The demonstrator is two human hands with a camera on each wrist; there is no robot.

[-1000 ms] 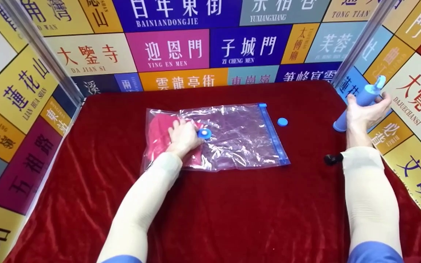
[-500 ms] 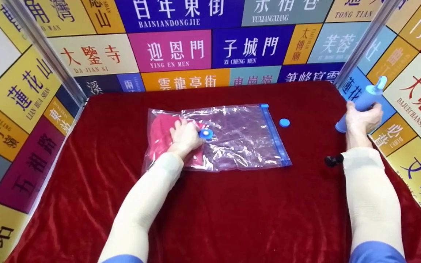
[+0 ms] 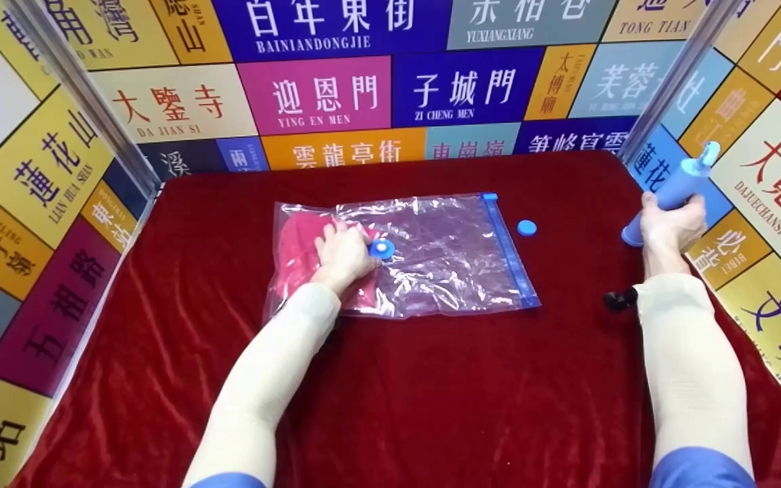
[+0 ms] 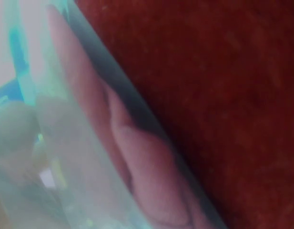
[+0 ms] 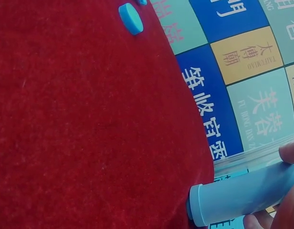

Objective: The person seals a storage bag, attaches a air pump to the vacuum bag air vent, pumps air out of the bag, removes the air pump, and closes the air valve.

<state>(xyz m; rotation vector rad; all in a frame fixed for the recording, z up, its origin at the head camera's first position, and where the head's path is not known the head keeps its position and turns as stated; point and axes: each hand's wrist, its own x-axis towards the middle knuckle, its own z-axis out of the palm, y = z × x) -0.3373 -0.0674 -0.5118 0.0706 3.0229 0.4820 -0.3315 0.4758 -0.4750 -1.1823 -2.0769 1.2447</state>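
Observation:
A clear vacuum storage bag with a blue zip edge lies flat in the head view, a folded pink cloth inside its left part. My left hand rests over the cloth, thumb and index finger pinching the left edge of the bag's round blue valve. Through hazy plastic, the left wrist view shows folds of the pink cloth. At the right, my right hand grips a light blue hand pump round its barrel, tilted, handle end up. The pump's lower end appears in the right wrist view.
A round blue cap lies right of the bag's zip edge. Dark red velvet covers the table. Panels with printed place names stand at the back and sides, with metal posts at the corners. A black object sits by the right cuff.
The right hand has shifted slightly on the pump, its fingers drawing closer round the barrel. The left hand and the bag stay in place; the head view has moved a little.

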